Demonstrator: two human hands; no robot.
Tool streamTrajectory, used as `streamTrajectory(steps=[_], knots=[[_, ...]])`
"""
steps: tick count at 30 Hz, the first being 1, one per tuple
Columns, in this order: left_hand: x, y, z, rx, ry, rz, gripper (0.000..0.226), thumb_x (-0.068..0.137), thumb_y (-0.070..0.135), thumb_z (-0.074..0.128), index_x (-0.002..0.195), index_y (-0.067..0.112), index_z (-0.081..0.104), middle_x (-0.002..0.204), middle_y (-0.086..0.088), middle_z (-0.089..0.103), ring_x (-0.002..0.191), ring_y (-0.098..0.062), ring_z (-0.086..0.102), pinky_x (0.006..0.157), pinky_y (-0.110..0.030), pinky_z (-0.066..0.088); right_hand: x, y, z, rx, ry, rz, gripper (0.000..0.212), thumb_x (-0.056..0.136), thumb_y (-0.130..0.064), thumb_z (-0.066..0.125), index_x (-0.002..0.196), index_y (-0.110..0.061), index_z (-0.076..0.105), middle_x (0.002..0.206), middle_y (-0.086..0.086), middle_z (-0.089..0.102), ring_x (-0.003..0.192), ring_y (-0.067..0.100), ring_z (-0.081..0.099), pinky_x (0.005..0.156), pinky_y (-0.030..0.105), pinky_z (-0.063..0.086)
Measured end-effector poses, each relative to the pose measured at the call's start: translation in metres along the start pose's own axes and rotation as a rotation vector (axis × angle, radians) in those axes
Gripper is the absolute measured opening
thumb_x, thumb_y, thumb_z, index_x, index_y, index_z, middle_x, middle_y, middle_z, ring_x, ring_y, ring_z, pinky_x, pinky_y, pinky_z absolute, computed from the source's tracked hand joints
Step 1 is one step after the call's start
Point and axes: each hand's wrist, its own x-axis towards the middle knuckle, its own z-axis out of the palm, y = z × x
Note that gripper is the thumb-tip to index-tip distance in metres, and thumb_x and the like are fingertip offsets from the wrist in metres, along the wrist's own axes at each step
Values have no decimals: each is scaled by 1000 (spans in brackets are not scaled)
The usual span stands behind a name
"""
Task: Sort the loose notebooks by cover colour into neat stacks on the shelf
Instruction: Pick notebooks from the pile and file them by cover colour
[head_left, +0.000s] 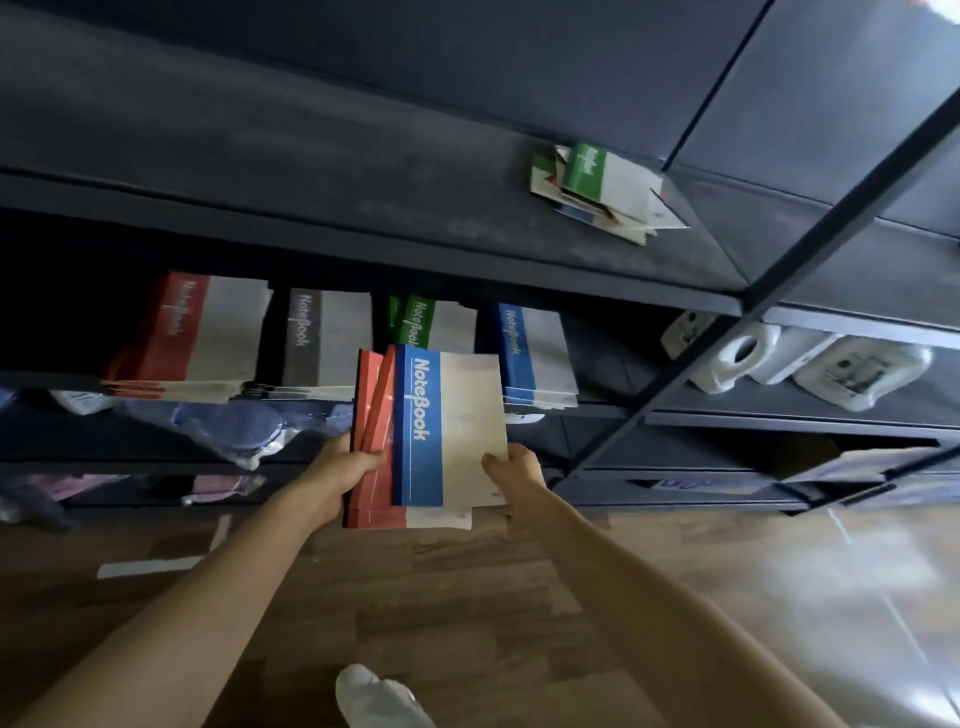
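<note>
a small bundle of notebooks is held in front of the dark shelf, between the two hands. the blue notebook lies on top, with red notebooks fanned out beneath and to its left. the left hand is closed around the bundle's left edge, thumb on the red covers and fingers hidden underneath. the right hand is closed on the lower right corner of the blue notebook's pale cover, thumb on top.

these are judged to be thin, light, soft-covered books: they flex easily, the glossy covers are likely to slide on one another, and a loose fan can slip apart. a hold at the spine edge or across a corner, thumb above and fingers below, is judged best, with the edges squared before release.

on the shelf just behind the bundle four sorted stacks are seen side by side: a red stack, a grey stack, a green stack partly hidden by the held books, and a blue stack just to the right of the right hand. on the higher shelf, well apart, an untidy mixed pile with a green cover on top is left unsorted.
</note>
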Motion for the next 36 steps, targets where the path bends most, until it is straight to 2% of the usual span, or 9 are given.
streamTrajectory(steps=[5,7,12,17,21,23,26,33,36], knots=[[18,15,45,-85,45,12,42,92,3,55,133,13,46,128,-17,56,112,-31,55,91,-42,42,46,10,-50,145,12,89,27,99,-20,41,123,-9,43,99,6,48,97,26,52,71,41,54],[30,20,58,-133,83,-15,45,92,6,57,134,13,46,128,-17,56,115,-33,54,90,-41,42,70,7,-69,301,-36,140,25,99,-17,40,124,-11,42,103,7,46,97,25,48,60,34,51],[64,37,87,-174,184,-7,44,90,5,61,132,10,49,127,-18,57,114,-35,55,89,-40,44,142,1,-101,386,-6,123,27,94,-2,44,119,-12,50,115,11,52,103,29,52,65,36,51],[89,49,109,-225,205,-55,48,87,4,63,133,11,48,130,-17,55,118,-35,53,95,-45,42,204,-16,-127,358,29,130,22,90,5,48,94,-17,47,84,4,51,76,23,56,40,26,50],[94,51,108,-232,262,-90,48,87,4,62,132,9,48,130,-19,54,119,-37,52,96,-47,40,236,-21,-129,276,33,82,19,91,2,44,99,-12,53,87,6,53,64,20,55,40,23,49],[95,51,105,-248,280,-94,47,87,4,62,132,9,48,130,-19,55,118,-38,52,97,-49,40,246,-20,-127,195,94,71,22,92,-3,45,109,-7,58,100,9,56,75,27,61,59,31,58],[94,51,103,-269,310,-96,47,87,4,62,132,10,47,129,-17,55,117,-37,53,93,-46,41,253,-16,-124,-144,162,30,29,92,-12,43,117,-2,55,114,16,63,99,35,63,87,40,52],[92,54,96,-286,311,-90,46,87,7,63,130,12,48,121,-12,58,114,-34,54,86,-42,41,240,-10,-113,-741,247,-100,49,97,-36,42,138,-12,30,136,17,41,123,33,41,94,44,38],[94,57,90,-326,303,-80,47,86,8,65,130,15,49,123,-11,59,113,-33,55,88,-44,42,222,-35,-84,-621,47,-369,42,99,-35,40,129,-7,44,127,18,52,110,32,54,80,36,46]])
